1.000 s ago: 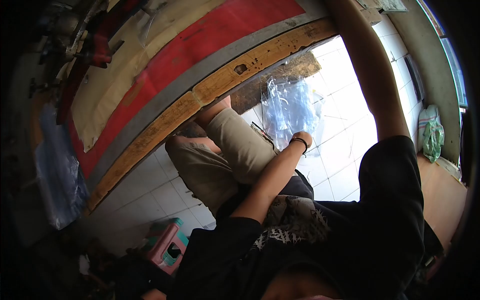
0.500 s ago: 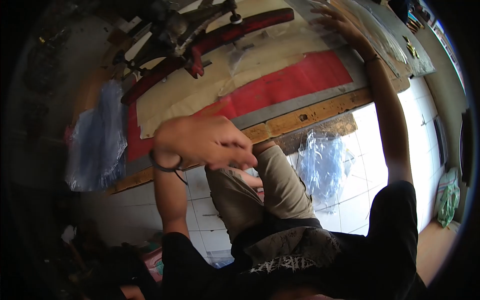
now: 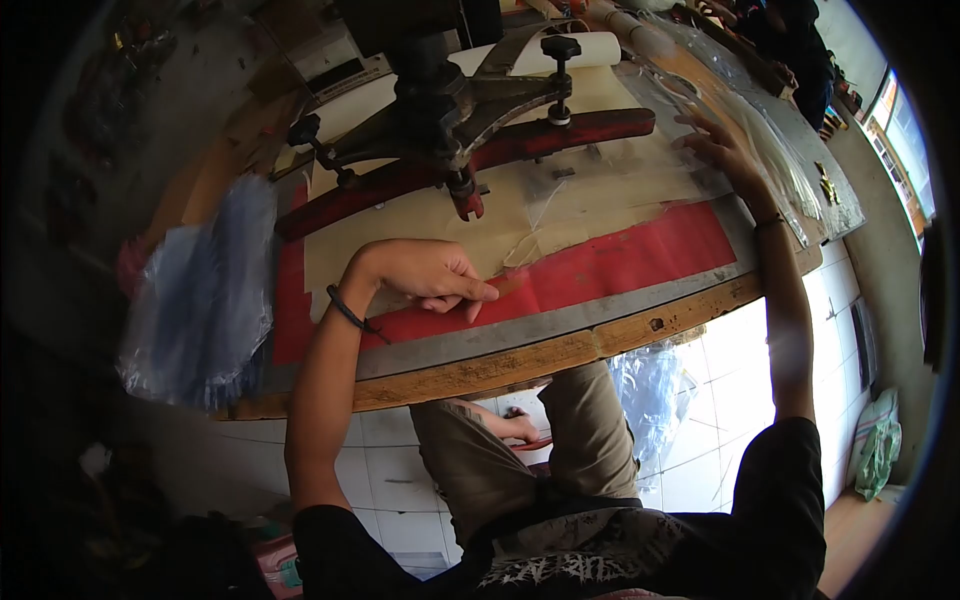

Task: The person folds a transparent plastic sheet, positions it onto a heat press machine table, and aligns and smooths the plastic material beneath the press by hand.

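Observation:
My left hand (image 3: 425, 275) is closed, thumb against curled fingers, over the near part of the red sheet (image 3: 630, 255). Whatever may be pinched in it is hidden. On the right, my right hand (image 3: 720, 150) reaches out with its fingers apart, at the edge of thin clear plastic (image 3: 640, 175) lying on the table. Between and beyond both hands stands a dark metal press (image 3: 430, 110) with a long red bar (image 3: 610, 125) across a cream sheet (image 3: 400, 215).
Clear plastic bags (image 3: 205, 300) hang over the table's left end. More clear plastic strips (image 3: 770, 150) lie along the right side. The worn wooden table edge (image 3: 470, 370) runs in front of my knees. A person (image 3: 800, 40) is at the far right.
My left hand has moved from above the table's front edge to over the red sheet, its fingers still curled. My right hand stays stretched out at the plastic. The view has shifted.

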A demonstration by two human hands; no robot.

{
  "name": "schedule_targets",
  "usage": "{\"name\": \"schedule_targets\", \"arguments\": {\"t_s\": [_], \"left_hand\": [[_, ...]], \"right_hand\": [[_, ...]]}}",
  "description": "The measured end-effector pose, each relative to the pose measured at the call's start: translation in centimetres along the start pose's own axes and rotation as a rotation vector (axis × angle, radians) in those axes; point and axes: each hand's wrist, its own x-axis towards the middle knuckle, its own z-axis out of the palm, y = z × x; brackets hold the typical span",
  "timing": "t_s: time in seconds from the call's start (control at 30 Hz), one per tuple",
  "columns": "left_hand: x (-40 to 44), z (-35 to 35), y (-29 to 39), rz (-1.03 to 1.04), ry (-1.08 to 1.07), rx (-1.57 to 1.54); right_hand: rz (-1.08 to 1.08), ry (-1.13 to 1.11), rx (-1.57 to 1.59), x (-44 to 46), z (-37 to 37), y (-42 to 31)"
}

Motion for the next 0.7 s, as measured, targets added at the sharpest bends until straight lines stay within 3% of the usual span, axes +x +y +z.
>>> {"name": "schedule_targets", "arguments": {"t_s": [0.2, 0.3, 0.4, 0.53, 0.7], "left_hand": [[0.4, 0.0, -0.9, 0.127, -0.022, 0.075], [-0.6, -0.1, -0.2, 0.136, 0.030, 0.009], [0.1, -0.9, -1.6, 0.291, 0.143, -0.184], [1.0, -1.1, -2.3, 0.359, 0.225, -0.330], [1.0, -0.5, -1.6, 0.279, 0.332, -0.458]], "right_hand": [[0.064, -0.013, -0.131, -0.5, 0.7, -1.9], [-0.050, -0.007, -0.037, -0.2, 1.2, -1.2], [-0.064, 0.027, 0.137, 0.4, 2.3, -1.0], [0.178, -0.220, 0.086, 1.6, 1.4, -5.0], [0.212, -0.096, 0.317, 3.1, 2.6, -2.0]]}}
